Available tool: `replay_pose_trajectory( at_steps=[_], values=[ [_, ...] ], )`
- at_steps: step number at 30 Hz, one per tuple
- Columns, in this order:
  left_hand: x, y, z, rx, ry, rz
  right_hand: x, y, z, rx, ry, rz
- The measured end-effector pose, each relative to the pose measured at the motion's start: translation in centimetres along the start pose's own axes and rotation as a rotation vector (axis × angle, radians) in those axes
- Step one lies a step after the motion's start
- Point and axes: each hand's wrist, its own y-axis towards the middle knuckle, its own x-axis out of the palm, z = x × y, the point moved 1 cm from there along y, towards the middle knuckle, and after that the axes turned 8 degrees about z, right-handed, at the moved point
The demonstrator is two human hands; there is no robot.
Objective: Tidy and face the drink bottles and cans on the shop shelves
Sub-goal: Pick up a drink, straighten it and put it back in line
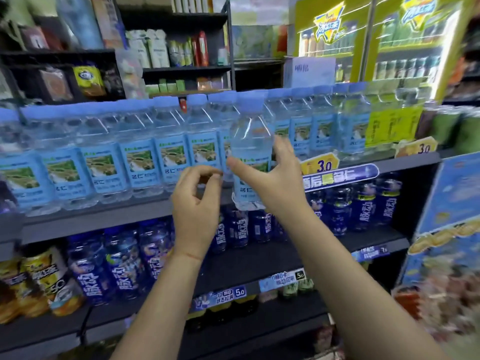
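Note:
A clear water bottle (250, 141) with a blue cap and blue label stands at the front edge of the grey top shelf (104, 216), ahead of a long row of matching water bottles (140, 162). My right hand (270, 183) grips this bottle around its label, thumb on the left side and fingers on the right. Just left of it, my left hand (197, 206) hovers with curled fingers; thumb and forefinger nearly meet and hold nothing. The shelf below carries dark blue drink bottles (122, 263).
Yellow-labelled bottles (39, 279) stand at the lower left. Price tags (320, 165) hang on the shelf edges. A blue display box (446, 242) juts out at the right. A lit yellow drinks cooler (363, 48) stands behind, and dark snack racks (168, 61) behind at the left.

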Motion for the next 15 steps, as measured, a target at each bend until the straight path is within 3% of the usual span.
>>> replay_pose_trajectory(
  at_steps=[4, 7, 12, 15],
  values=[
    [5.5, 0.1, 0.4, 0.171, 0.171, 0.047, -3.9, 4.8, 1.2, -0.056, 0.142, 0.055],
    [9.9, 0.3, -0.5, 0.283, 0.489, 0.034, -6.3, 8.7, 2.5, -0.087, 0.197, 0.061],
    [14.8, -0.2, -2.6, 0.307, 1.028, 0.074, -8.2, 13.8, 6.6, -0.065, 0.194, -0.014],
    [15.3, -0.3, -2.9, 0.308, 1.142, 0.108, -7.8, 14.8, 8.5, -0.010, 0.154, -0.107]
  ],
)
